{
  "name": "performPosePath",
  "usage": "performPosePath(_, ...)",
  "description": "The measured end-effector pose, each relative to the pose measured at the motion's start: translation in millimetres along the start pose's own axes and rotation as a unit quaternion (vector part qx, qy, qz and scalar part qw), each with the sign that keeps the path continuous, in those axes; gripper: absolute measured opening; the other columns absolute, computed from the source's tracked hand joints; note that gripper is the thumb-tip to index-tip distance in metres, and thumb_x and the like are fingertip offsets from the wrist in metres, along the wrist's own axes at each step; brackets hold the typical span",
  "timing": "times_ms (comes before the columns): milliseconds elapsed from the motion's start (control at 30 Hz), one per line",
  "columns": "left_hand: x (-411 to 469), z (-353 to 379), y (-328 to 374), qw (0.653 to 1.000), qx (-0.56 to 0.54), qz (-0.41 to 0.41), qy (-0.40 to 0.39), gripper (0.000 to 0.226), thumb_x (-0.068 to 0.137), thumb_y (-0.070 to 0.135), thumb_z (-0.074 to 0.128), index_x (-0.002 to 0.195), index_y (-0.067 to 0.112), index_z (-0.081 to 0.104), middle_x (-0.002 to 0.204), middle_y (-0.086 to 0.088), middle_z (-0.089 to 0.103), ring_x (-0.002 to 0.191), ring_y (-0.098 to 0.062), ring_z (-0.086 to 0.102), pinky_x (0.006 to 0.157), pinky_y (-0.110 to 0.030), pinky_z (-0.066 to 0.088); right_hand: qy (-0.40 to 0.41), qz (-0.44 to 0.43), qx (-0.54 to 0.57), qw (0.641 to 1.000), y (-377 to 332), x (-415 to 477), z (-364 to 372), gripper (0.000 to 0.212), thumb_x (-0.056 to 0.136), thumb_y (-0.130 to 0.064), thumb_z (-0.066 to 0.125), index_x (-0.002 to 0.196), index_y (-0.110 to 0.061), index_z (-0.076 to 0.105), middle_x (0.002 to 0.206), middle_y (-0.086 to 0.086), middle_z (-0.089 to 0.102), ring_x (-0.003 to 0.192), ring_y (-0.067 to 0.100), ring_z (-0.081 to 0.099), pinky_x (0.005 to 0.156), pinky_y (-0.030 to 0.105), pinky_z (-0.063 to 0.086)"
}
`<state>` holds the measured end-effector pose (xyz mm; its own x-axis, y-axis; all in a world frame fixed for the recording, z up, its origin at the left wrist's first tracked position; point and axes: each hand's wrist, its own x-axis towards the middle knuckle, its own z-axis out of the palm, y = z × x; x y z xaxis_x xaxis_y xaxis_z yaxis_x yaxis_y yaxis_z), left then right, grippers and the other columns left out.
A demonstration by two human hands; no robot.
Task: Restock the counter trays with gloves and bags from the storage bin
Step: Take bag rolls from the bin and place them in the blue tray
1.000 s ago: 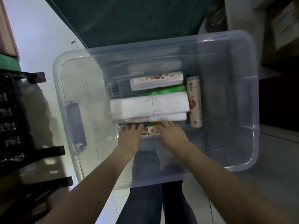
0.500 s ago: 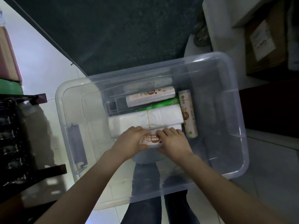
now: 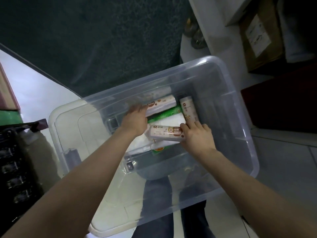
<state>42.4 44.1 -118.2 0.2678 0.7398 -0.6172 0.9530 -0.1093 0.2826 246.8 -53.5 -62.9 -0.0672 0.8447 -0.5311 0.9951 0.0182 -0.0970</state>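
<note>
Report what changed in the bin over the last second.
The right hand now has its grip on the near bag roll, lifted from the pile's near edge above the white packs. The left hand let go of it and moved to touch the far bag roll. The third roll and the packs kept their places in the bin.

In the clear plastic storage bin (image 3: 211,60), a white printed bag roll (image 3: 163,133) lies on white folded packs (image 3: 173,120); a second roll (image 3: 163,104) lies far, a third roll (image 3: 189,111) right.

The left hand (image 3: 135,117) hides part of the far roll (image 3: 163,104).
</note>
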Motion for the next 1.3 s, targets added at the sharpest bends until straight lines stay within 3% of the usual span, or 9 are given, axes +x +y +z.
performPosePath(200, 2.9, 16.0, 19.2, 0.994, 0.107, -0.031, -0.008, 0.08, 0.081, 0.028, 0.067, 0.147, 0.019, 0.023, 0.142, -0.018, 0.03, 0.13, -0.04, 0.03, 0.111, -0.05, 0.026, -0.021, -0.043, -0.004, 0.999, 7.1, -3.7, 9.7, 0.04, 0.082, -0.029, 0.062, 0.119, -0.017, 0.052, 0.121, 0.005, 0.053, 0.112, 0.027, 0.05, 0.092, 0.04, 0.038)
performPosePath(333, -0.4, 23.6, 18.2, 0.996, 0.068, -0.05, 0.038, 0.062, 0.084, 0.023, 0.065, 0.139, 0.021, 0.037, 0.137, -0.019, 0.036, 0.127, -0.037, 0.035, 0.106, -0.05, 0.035, -0.02, -0.044, 0.005, 0.999, 13.4, -7.7, 12.1, 0.038, 0.087, -0.026, 0.056, 0.124, -0.018, 0.05, 0.124, 0.005, 0.051, 0.116, 0.026, 0.047, 0.095, 0.038, 0.036)
performPosePath(433, 0.0, 20.8, 13.1, 0.997, 0.067, -0.031, 0.039, 0.047, 0.089, 0.016, 0.057, 0.133, 0.018, 0.04, 0.124, -0.018, 0.052, 0.113, -0.038, 0.05, 0.097, -0.049, 0.042, -0.015, -0.041, 0.016, 0.999, 18.2, -12.5, 11.3, 0.042, 0.085, -0.028, 0.06, 0.124, -0.018, 0.05, 0.125, 0.005, 0.05, 0.117, 0.026, 0.047, 0.097, 0.039, 0.038)
performPosePath(567, -6.2, 7.6, 5.8, 0.997, 0.062, -0.013, 0.035, 0.058, 0.08, 0.024, 0.071, 0.131, 0.016, 0.044, 0.123, -0.015, 0.053, 0.111, -0.035, 0.051, 0.089, -0.044, 0.045, -0.002, -0.032, 0.028, 0.999, 24.5, -21.6, 5.8, 0.045, 0.082, -0.032, 0.062, 0.124, -0.02, 0.05, 0.126, 0.003, 0.05, 0.116, 0.024, 0.047, 0.095, 0.037, 0.038)
performPosePath(800, -54.9, -28.2, 14.7, 0.999, -0.032, 0.0, 0.035, 0.051, 0.082, 0.027, 0.071, 0.129, 0.021, 0.053, 0.12, -0.01, 0.048, 0.102, -0.033, 0.055, 0.086, -0.041, 0.049, 0.042, -0.008, 0.061, 0.997, 29.7, -59.5, -29.9, 0.056, 0.073, -0.033, 0.071, 0.125, -0.024, 0.051, 0.121, 0.0, 0.056, 0.106, 0.023, 0.053, 0.086, 0.037, 0.043)
performPosePath(1000, -110.0, -97.4, 60.6, 0.984, -0.071, 0.122, 0.113, 0.054, 0.08, 0.031, 0.074, 0.13, 0.023, 0.056, 0.102, 0.0, 0.045, 0.096, -0.023, 0.052, 0.082, -0.042, 0.049, 0.131, 0.02, 0.086, 0.987, 44.2, -123.1, -92.2, 0.054, 0.065, -0.035, 0.075, 0.116, -0.023, 0.059, 0.102, 0.002, 0.062, 0.093, 0.026, 0.061, 0.076, 0.039, 0.048)
performPosePath(1167, -154.7, -169.5, 130.6, 0.955, -0.056, 0.24, 0.165, 0.054, 0.078, 0.024, 0.075, 0.129, 0.023, 0.057, 0.1, 0.007, 0.039, 0.097, -0.019, 0.047, 0.086, -0.038, 0.045, 0.198, 0.026, 0.05, 0.979, 74.1, -192.6, -169.5, 0.049, 0.073, -0.036, 0.067, 0.119, -0.022, 0.058, 0.109, 0.003, 0.06, 0.101, 0.027, 0.055, 0.082, 0.04, 0.045)
performPosePath(1300, -192.9, -219.5, 192.3, 0.912, -0.062, 0.344, 0.214, 0.055, 0.077, 0.019, 0.077, 0.128, 0.026, 0.058, 0.101, 0.008, 0.042, 0.095, -0.016, 0.048, 0.084, -0.029, 0.041, 0.297, 0.056, 0.042, 0.952, 97.0, -266.0, -218.3, 0.044, 0.076, -0.043, 0.062, 0.114, -0.021, 0.061, 0.109, 0.002, 0.061, 0.096, 0.025, 0.058, 0.077, 0.041, 0.048)
